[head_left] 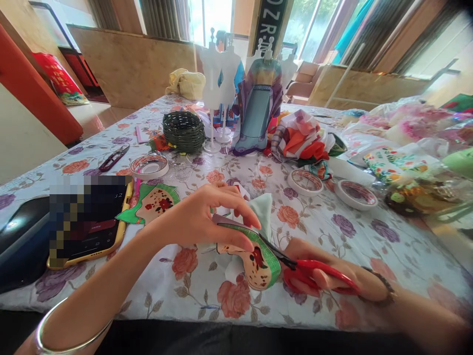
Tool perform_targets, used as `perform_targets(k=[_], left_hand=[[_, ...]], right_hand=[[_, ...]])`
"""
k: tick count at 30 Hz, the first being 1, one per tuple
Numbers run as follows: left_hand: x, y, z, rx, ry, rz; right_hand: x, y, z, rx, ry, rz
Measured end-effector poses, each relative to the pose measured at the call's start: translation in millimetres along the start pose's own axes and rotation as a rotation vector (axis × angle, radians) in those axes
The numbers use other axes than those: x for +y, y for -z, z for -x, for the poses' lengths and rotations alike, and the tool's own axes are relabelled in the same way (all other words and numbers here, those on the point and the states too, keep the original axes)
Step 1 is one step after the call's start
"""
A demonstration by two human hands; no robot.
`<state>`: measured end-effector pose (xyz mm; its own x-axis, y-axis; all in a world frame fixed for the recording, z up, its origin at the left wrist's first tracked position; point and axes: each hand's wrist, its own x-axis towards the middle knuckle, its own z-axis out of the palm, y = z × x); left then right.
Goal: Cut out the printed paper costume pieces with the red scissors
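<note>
The left hand (pixel 214 212) was clamped on the green-bordered piece (pixel 264 276), thumb across its printed face; the grip of the hidden fingers could not be told. The right hand (pixel 325 259) was closed on the red-handled scissors (pixel 301 273), with the blades along the piece's upper green border; the blade opening could not be determined. The piece was located between the hands, above the near part of the worktop (pixel 207 296), a position that presumably allowed one hand to steady it while the other controlled the blades. A similar piece (pixel 158 201) lay beyond the left forearm, beside the phone (pixel 114 222), apparently set aside from the blades. Toward the operator, bare flowered cloth extended to the near edge, giving clearance below the piece. Leftward room was limited by the phone; ahead and to the right, two tape rolls (pixel 303 192) (pixel 354 203) bounded the open area.
</note>
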<state>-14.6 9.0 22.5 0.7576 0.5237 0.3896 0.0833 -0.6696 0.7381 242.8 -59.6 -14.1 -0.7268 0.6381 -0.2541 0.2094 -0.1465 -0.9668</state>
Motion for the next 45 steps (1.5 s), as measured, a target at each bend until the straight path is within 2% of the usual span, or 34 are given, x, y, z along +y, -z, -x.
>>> perform_targets(k=[3, 6, 10, 17, 30, 42, 45], left_hand=[[0, 2.4, 1, 0.028, 0.029, 0.007], [0, 3.6, 1, 0.043, -0.002, 0.001], [0, 2.9, -1, 0.04, -0.074, 0.007], [0, 1.9, -1, 0.038, -0.108, 0.019], [0, 0.8, -2, 0.023, -0.105, 0.035], [-1, 2.2, -1, 0.003, -0.11, 0.056], [-1, 1.6, -1, 0.002, -0.107, 0.059]], right_hand=[[-1, 0, 1, -0.002, 0.054, 0.005], [-1, 0, 0, -0.016, 0.076, -0.021], [4, 1, -3, -0.026, 0.068, -0.071], [5, -1, -4, -0.031, 0.041, -0.074], [-3, 2, 2, -0.036, -0.003, -0.011], [0, 0, -1, -0.019, -0.011, -0.021], [0, 2, -3, -0.075, -0.043, -0.006]])
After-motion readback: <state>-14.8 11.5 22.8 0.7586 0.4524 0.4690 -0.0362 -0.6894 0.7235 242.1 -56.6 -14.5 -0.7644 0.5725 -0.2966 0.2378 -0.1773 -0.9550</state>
